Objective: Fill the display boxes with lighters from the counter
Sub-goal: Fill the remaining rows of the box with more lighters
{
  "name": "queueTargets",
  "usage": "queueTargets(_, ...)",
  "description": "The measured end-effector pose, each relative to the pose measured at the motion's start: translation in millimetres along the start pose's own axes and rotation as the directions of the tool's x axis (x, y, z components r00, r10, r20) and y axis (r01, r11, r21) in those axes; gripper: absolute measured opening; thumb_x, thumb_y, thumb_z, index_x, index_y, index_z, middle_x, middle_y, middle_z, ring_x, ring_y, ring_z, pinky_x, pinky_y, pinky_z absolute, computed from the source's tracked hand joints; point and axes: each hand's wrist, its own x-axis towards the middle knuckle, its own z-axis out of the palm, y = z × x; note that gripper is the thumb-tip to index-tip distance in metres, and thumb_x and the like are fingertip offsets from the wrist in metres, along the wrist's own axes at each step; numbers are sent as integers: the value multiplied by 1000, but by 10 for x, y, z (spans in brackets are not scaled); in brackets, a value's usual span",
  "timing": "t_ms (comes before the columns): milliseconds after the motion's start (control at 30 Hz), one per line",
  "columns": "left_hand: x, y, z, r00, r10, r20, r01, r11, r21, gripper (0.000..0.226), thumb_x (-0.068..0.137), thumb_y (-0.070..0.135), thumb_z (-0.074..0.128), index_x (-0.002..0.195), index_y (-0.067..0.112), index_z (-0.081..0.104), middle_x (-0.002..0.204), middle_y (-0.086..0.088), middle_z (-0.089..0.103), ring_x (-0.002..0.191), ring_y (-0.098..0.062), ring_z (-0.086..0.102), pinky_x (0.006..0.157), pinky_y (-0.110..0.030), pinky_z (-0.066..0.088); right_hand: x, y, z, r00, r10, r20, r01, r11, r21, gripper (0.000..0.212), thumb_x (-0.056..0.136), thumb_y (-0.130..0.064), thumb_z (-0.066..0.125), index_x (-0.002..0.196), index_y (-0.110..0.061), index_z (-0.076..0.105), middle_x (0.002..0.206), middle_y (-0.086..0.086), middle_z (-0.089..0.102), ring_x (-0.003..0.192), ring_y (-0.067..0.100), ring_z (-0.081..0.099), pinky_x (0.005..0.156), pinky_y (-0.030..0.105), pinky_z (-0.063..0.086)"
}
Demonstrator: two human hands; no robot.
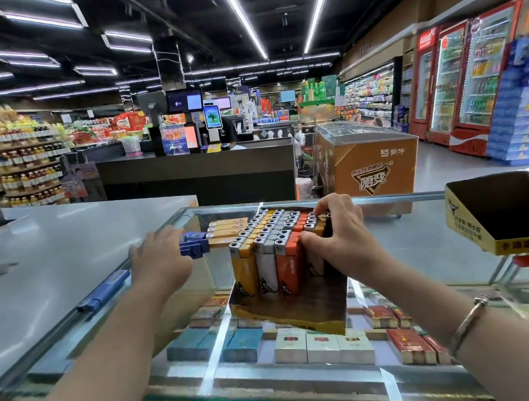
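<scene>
Surface: we see a glass-topped display surface (412, 242) with packets of cigarettes laid out in rows beneath the glass; a grey opaque top adjoins it on the left.
Display box in use: a yellow-and-brown cardboard display box (294, 310) stands on the glass in front of us, tilted so its open side faces us.
Lighters in the box: rows of upright plastic lighters with metal tops (267, 262) fill it, yellow on the left, white next, orange beyond; the rightmost rows sit behind the right hand.
Right hand: our right hand (337, 233) is closed on the lighters at the right side of the box, thumb against the front row and fingertips curled over the metal tops further back; a thin metal bangle (467, 320) circles that wrist.
Left hand: our left hand (161, 260) rests palm down on the surface left of the box, fingers loosely spread, touching a small cluster of dark blue lighters (194, 244); we cannot tell whether it grips any.
Loose lighter: one more blue lighter (104, 290) lies flat by the seam between glass and grey top.
Second box: an empty yellow cardboard display box (514, 212) sits on the glass to the right, apart from both hands.
</scene>
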Motion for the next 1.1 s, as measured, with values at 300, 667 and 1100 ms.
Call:
queueTargets(300, 70, -110, 135, 987, 31, 155, -41, 997, 63, 45, 85, 33, 42, 131, 32, 43, 130, -1, 47, 115, -24, 43, 95, -43, 35, -13, 25, 18, 1000, -8, 7, 8, 1000, -26, 33, 81, -35, 63, 99, -28, 36, 106, -6, 35, 101, 9, 28, 73, 9, 25)
queueTargets(667, -101, 154, 124, 974, 185, 133, -193, 980, 48, 31, 83, 64, 40, 82, 33, 45, 77, 11, 56, 66, -6, 53, 50, -22, 42, -32, 58, -9, 999, -32, 24, 33, 998, -49, 32, 83, -37, 62, 100, -31, 35, 109, -7, 36, 107, 13, 31, 81, 25, 30)
queueTargets(1100, -90, 463, -220, 993, -35, -112, -67, 615, -786, 11, 89, 18, 52, 78, 21, 50, 65, -2, 52, 59, -16, 47, 53, -29, 35, -46, 76, -43, 995, -32, 95, 37, 998, -59, 31, 84, -47, 56, 103, -34, 35, 111, -10, 32, 109, 9, 28, 85, 27, 31)
